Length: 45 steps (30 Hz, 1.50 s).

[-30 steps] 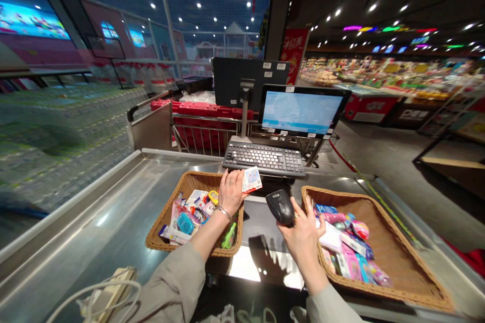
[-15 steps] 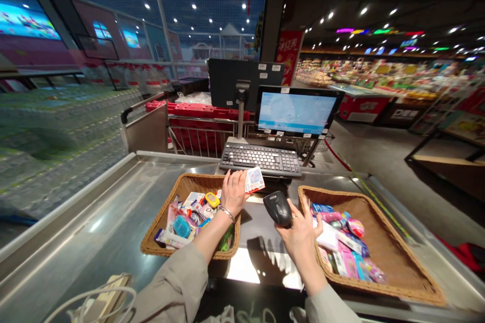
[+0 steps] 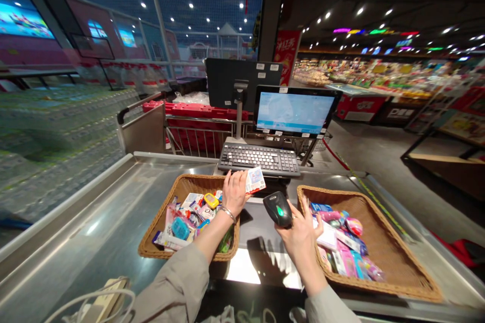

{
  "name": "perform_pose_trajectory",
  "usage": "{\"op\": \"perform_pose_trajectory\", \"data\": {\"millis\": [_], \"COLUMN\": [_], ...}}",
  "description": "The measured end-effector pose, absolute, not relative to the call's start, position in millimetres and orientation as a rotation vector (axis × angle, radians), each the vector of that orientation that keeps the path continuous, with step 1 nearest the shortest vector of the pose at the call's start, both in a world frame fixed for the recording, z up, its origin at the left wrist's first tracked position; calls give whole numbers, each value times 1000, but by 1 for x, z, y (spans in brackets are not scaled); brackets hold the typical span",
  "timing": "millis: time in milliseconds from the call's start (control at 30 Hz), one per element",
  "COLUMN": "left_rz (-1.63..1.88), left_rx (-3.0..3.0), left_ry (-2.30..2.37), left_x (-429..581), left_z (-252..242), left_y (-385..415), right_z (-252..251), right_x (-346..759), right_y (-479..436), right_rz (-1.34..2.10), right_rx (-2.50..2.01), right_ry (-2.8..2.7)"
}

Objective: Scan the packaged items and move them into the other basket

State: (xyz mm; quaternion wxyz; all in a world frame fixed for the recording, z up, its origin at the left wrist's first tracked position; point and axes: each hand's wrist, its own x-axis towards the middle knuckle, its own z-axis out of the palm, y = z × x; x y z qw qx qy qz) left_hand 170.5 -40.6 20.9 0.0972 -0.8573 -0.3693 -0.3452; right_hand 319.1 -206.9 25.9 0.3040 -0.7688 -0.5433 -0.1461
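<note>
My left hand (image 3: pixel 235 193) is closed on a small white and red box (image 3: pixel 255 180) with a printed picture and a barcode, held above the right rim of the left wicker basket (image 3: pixel 148 232). That basket holds mixed small packets, a yellow item (image 3: pixel 211 200) and a blue one (image 3: pixel 180 228). In my right hand (image 3: pixel 301 229) is a black barcode scanner (image 3: pixel 278 208), its head turned toward the box and a green light lit on top. Close to its right stands the other wicker basket (image 3: pixel 397 242), with pink, blue and white packages (image 3: pixel 341 242) along its left side.
A keyboard (image 3: pixel 259 157) and a lit monitor (image 3: pixel 293 111) stand behind the baskets on the metal counter (image 3: pixel 109 202). Beyond them is a cart with red crates (image 3: pixel 189 133). A power strip with white cable (image 3: pixel 108 300) lies front left.
A green light has come on at the top of the scanner. Both hands keep their holds, and the box stays almost in place. The whole view has shifted slightly.
</note>
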Motion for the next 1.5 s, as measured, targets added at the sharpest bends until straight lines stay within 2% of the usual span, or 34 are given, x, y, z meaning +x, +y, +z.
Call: {"op": "perform_pose_trajectory", "data": {"millis": [833, 1500], "left_rz": [-1051, -913], "left_rx": [-2682, -2899], "left_ry": [-854, -502], "left_x": [232, 321], "left_z": [45, 23], "left_y": [-69, -117], "right_z": [29, 28], "right_x": [362, 423], "right_y": [-242, -298], "right_rz": [-756, -792], "right_rx": [-2203, -2300], "right_ry": [-1096, -732]}}
